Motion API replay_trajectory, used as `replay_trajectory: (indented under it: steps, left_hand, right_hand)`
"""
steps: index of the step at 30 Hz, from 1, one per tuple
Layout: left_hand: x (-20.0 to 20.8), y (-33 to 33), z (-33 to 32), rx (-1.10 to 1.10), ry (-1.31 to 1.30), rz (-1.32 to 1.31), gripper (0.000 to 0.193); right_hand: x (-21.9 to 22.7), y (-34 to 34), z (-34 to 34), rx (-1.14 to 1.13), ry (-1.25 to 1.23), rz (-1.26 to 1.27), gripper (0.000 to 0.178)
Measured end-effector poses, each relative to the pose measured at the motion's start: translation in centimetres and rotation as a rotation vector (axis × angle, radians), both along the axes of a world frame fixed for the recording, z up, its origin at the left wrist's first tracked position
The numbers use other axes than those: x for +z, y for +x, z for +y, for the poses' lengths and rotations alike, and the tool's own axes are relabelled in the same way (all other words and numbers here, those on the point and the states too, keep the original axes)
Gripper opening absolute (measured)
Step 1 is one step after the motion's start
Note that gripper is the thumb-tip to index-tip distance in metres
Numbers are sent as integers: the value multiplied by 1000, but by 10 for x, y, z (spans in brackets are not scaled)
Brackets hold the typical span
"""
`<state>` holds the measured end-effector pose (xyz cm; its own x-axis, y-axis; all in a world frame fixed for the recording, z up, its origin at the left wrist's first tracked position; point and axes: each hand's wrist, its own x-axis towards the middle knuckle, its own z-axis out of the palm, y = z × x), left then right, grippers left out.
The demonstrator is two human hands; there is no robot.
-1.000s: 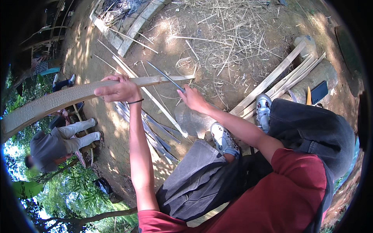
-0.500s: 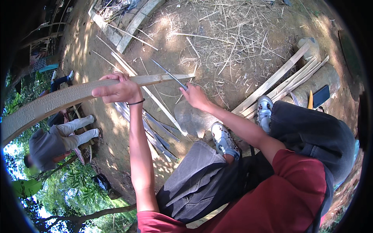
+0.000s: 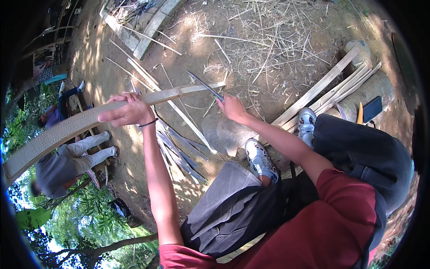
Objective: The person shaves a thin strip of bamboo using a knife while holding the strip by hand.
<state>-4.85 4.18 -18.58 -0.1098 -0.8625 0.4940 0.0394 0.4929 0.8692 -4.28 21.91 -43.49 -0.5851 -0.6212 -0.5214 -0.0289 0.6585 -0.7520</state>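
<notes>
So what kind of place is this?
Probably an outdoor work yard for wood or bamboo: there's a bare dirt ground, thin, scattered shavings and long split strips, with leafy trees at the lower left.

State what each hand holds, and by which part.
Left hand: the long, pale, flat bamboo strip, gripped partway along its length. Right hand: the slim, dark grey metal blade, held at its near end.
</notes>
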Motion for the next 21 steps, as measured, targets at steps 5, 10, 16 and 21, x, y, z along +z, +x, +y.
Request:
replay_trajectory:
  steps: [5, 10, 16, 21]
  left_hand:
    - [-11, 3, -7, -46, 59, 68, 74]
    - [-3, 19, -6, 23, 29, 41, 74]
    - [-10, 3, 10, -34, -20, -13, 73]
    - [-11, 13, 7, -52, -11, 47, 72]
  right_hand:
    - [-74, -10, 16, 40, 235, 11, 42]
    - [-41, -10, 7, 126, 126, -92, 43]
    - [-89, 2, 23, 0, 209, 51, 41]
    - [-59, -22, -5, -21, 113, -243, 44]
